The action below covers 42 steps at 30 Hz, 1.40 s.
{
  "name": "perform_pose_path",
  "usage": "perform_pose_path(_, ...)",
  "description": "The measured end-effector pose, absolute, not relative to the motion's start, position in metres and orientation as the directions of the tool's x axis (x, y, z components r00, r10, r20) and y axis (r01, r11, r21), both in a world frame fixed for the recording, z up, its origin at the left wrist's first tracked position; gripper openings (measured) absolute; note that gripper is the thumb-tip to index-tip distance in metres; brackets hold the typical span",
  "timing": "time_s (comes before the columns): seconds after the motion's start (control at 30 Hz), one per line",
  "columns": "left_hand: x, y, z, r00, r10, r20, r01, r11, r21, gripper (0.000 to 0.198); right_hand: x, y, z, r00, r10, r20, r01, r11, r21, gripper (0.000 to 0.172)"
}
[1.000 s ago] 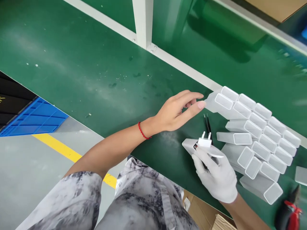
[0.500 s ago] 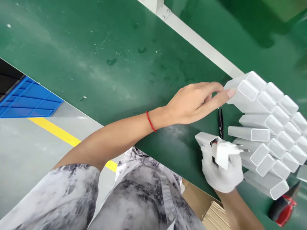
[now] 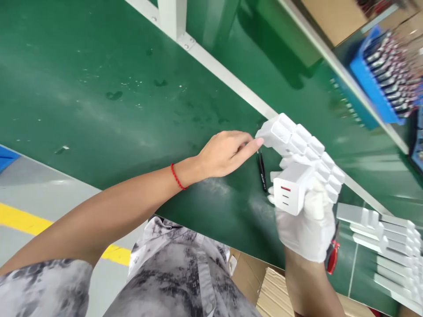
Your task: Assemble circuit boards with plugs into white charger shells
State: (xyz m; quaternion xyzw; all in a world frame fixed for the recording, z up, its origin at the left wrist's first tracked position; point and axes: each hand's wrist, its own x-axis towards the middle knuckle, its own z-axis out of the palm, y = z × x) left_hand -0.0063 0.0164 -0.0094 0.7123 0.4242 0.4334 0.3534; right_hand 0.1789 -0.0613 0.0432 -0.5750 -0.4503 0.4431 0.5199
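My right hand [image 3: 306, 220], in a white glove, is closed around a white wall charger [image 3: 291, 190]. The charger's port face is turned towards me and shows one red slot and two small dark slots. My left hand [image 3: 228, 154] is bare, with a red cord at the wrist. Its thumb and bent fingers are closed at the corner of the leftmost white plastic housing [image 3: 279, 131]. That housing belongs to a stack of several, partly hidden behind the charger and the glove. Black tweezers [image 3: 261, 171] lie on the table between my two hands.
Red-handled pliers [image 3: 333, 257] lie right of my right wrist. Further right are more white housings [image 3: 393, 262] in rows. A white metal rail [image 3: 228, 79] and post [image 3: 172, 17] cross the green table. A blue bin [image 3: 376, 79] of small parts stands at upper right.
My right hand has lifted and turned the charger: its prongs pointed right before, and now its port face shows. My left hand stays at the stack. The view has swung right.
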Motion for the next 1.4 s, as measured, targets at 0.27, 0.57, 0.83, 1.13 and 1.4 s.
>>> perform_pose_path(0.27, -0.006, 0.017, -0.009, 0.289, 0.917, 0.275, 0.329, -0.365, 0.871, 0.048, 0.172, -0.05, 0.047, 0.05, 0.939, -0.34, -0.14, -0.33, -0.933, 0.046)
perform_pose_path(0.57, -0.008, 0.011, -0.007, 0.419, 0.873, 0.25, -0.001, -0.275, 0.961, 0.039, 0.17, -0.044, 0.04, 0.145, 0.96, -0.238, -0.091, -0.226, -0.97, 0.039)
perform_pose_path(0.83, -0.007, 0.01, -0.003, 0.506, 0.841, 0.191, -0.106, -0.159, 0.982, 0.038, 0.169, -0.041, 0.032, 0.087, 0.966, -0.245, -0.075, -0.239, -0.968, 0.033)
perform_pose_path(1.13, -0.007, 0.014, -0.011, 0.544, 0.824, 0.157, -0.331, 0.038, 0.943, 0.033, 0.182, -0.039, 0.022, -0.007, 0.929, 0.371, 0.468, 0.331, -0.82, 0.03)
perform_pose_path(1.4, -0.007, 0.015, -0.015, 0.514, 0.846, 0.141, -0.382, 0.078, 0.921, 0.035, 0.19, -0.039, 0.032, -0.184, 0.89, 0.417, 0.827, 0.37, -0.423, 0.014)
